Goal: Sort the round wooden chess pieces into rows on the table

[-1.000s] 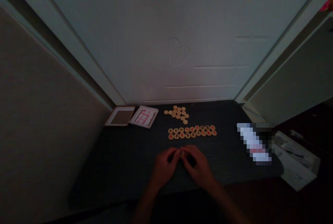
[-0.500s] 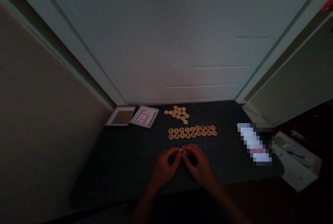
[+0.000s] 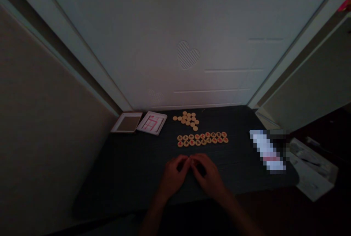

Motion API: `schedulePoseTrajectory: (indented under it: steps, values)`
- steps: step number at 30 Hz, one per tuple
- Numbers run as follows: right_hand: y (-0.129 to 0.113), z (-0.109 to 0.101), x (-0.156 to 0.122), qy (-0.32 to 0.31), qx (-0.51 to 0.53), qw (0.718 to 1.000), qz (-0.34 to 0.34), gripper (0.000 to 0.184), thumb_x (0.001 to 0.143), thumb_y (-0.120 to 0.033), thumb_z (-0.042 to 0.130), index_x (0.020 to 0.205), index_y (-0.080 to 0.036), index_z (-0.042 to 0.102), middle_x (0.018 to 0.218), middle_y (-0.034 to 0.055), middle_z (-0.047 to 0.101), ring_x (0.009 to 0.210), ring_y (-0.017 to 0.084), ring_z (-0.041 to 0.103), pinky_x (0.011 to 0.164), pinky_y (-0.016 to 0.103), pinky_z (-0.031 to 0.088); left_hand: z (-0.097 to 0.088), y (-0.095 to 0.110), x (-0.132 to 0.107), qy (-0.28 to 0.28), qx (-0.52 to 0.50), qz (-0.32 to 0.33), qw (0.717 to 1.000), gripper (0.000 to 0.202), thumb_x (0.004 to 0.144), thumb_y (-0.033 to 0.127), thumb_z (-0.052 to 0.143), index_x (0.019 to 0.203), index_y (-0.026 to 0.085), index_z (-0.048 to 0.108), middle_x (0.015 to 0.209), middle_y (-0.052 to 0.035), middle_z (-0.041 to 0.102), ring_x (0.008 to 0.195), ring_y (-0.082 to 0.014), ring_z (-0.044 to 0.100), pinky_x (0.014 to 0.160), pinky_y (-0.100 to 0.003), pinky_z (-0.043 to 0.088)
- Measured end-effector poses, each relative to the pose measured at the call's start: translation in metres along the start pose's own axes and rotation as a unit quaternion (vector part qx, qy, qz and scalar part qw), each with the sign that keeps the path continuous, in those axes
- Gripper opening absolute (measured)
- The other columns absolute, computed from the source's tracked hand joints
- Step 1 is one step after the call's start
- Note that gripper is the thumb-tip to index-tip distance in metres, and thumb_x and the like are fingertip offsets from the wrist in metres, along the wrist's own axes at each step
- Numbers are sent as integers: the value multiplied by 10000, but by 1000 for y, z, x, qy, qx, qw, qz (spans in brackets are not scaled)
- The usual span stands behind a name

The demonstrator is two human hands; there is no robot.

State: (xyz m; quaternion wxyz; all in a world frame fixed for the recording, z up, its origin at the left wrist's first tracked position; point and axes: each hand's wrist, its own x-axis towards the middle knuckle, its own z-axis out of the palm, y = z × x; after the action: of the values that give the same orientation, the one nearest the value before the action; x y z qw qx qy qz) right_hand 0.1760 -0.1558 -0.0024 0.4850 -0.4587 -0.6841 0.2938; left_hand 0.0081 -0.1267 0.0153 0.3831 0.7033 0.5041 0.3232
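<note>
My left hand (image 3: 174, 174) and my right hand (image 3: 208, 175) meet at the fingertips above the dark table, thumbs and forefingers pinched together. Between them is a round wooden Chinese chess piece, now mostly covered by the fingers. Just beyond my hands, two neat rows of Chinese chess pieces (image 3: 203, 142) lie face up with red and black characters. Farther back, a loose cluster of plain-faced discs (image 3: 188, 119) rests on the table, showing no characters.
At the back left of the table (image 3: 131, 174) lie an open shallow box (image 3: 117, 124) and a white lid with red lines (image 3: 153, 122). A blurred-out pale object (image 3: 267, 152) is on the right, with a white case (image 3: 315, 177) beyond the edge. A white panel rises behind.
The piece's face with its black character showed between my fingertips before; now the fingers cover it. The rows and the cluster have stayed in place.
</note>
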Motion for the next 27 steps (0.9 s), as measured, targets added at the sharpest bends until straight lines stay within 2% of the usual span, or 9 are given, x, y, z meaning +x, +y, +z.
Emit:
schedulePoseTrajectory:
  steps: [5,10,20,24,27]
  values:
    - [-2,-1,1,14,2,1000,17,326,934,-170,586,1245,-263,618,1111,80,685,984,211,666,905,372,560,0,-1,-1,-2,2,5,1000,237,993,347,507,994,251,724,957,-20,781,883,-195,727,811,-274,549]
    - [-1,-2,2,22,16,999,41,324,920,-188,602,1237,-257,624,1072,69,680,927,198,678,851,348,573,0,-3,-3,0,5,15,1000,229,995,345,514,1066,267,717,1031,-19,776,956,-196,719,884,-289,543]
    - [-1,-3,3,45,30,995,83,221,932,-287,634,1146,-246,673,954,45,699,855,191,690,794,324,573,1,-8,-6,-6,58,28,998,230,991,350,528,1127,281,700,1116,-31,760,1034,-227,692,957,-362,511]
    - [2,-1,2,52,42,992,110,191,936,-339,645,1086,-232,695,960,54,720,864,201,705,794,329,578,1,-6,-7,-18,65,34,997,214,986,349,542,1125,293,695,1100,-23,760,1015,-226,687,949,-368,504]
    - [5,0,2,58,58,988,130,189,939,-366,643,1049,-224,704,974,60,738,880,210,716,800,332,584,2,-4,-8,-9,61,30,998,192,960,369,589,1095,281,692,1008,-21,763,938,-214,692,879,-337,525]
